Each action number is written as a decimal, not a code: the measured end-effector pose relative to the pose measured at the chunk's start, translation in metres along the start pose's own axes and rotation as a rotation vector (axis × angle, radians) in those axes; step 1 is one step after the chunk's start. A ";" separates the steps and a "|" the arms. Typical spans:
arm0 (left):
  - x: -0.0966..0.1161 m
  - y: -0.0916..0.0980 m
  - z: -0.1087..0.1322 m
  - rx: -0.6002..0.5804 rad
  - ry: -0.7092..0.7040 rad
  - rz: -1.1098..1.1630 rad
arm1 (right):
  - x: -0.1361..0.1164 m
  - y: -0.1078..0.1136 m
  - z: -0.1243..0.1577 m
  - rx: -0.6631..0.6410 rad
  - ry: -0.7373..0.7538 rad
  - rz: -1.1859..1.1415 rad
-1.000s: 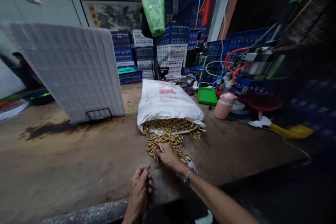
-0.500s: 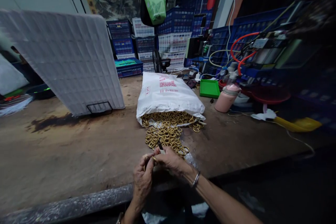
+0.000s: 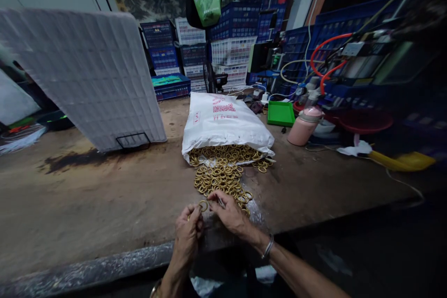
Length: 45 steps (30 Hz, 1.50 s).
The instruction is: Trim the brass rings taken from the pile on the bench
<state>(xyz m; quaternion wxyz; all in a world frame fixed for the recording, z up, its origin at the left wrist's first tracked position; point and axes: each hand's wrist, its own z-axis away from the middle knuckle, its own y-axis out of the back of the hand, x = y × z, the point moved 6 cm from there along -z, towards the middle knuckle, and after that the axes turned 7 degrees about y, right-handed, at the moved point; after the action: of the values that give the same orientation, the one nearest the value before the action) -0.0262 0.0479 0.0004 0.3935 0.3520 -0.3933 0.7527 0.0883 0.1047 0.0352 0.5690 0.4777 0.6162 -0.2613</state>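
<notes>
My left hand (image 3: 187, 230) pinches a brass-coloured ring (image 3: 203, 205) between thumb and fingers, above the near edge of the table. Another bit of ring shows lower in the same grip. Just to the right, my right hand (image 3: 228, 214) is curled around a small knife-like tool (image 3: 221, 202), mostly hidden by the fingers. Its fingertips are close to the held ring; I cannot tell whether they touch it. Beyond both hands, a pile of brass-coloured rings (image 3: 219, 178) spills from the mouth of a white woven sack (image 3: 226, 125) lying on its side.
A grey ribbed panel (image 3: 84, 74) stands at left on the wooden table (image 3: 104, 205). To the right are a green tray (image 3: 281, 113), a pink bottle (image 3: 304, 128) and a yellow scoop-like object (image 3: 405, 161). Stacked crates (image 3: 232, 51) fill the back.
My hands have moved apart, the right one shifting right. The ring in my left hand now shows clearly, and the tool's dark end is no longer visible. The view has tilted slightly down.
</notes>
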 end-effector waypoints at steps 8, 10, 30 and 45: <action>0.004 -0.003 0.007 0.027 -0.105 -0.087 | 0.009 -0.005 -0.002 0.063 -0.175 -0.054; 0.011 0.001 0.011 0.098 -0.257 -0.182 | 0.011 -0.005 -0.002 0.078 -0.237 -0.108; -0.003 -0.006 0.005 -0.046 -0.038 -0.242 | 0.005 -0.007 0.002 0.034 -0.214 0.006; 0.004 -0.019 0.020 -0.204 0.055 0.001 | 0.006 -0.005 0.003 0.008 -0.146 0.189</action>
<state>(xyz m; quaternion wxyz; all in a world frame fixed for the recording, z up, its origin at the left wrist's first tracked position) -0.0071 0.0389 0.0191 0.4377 0.2890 -0.4572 0.7182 0.0859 0.1014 0.0281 0.6324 0.5158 0.5244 -0.2432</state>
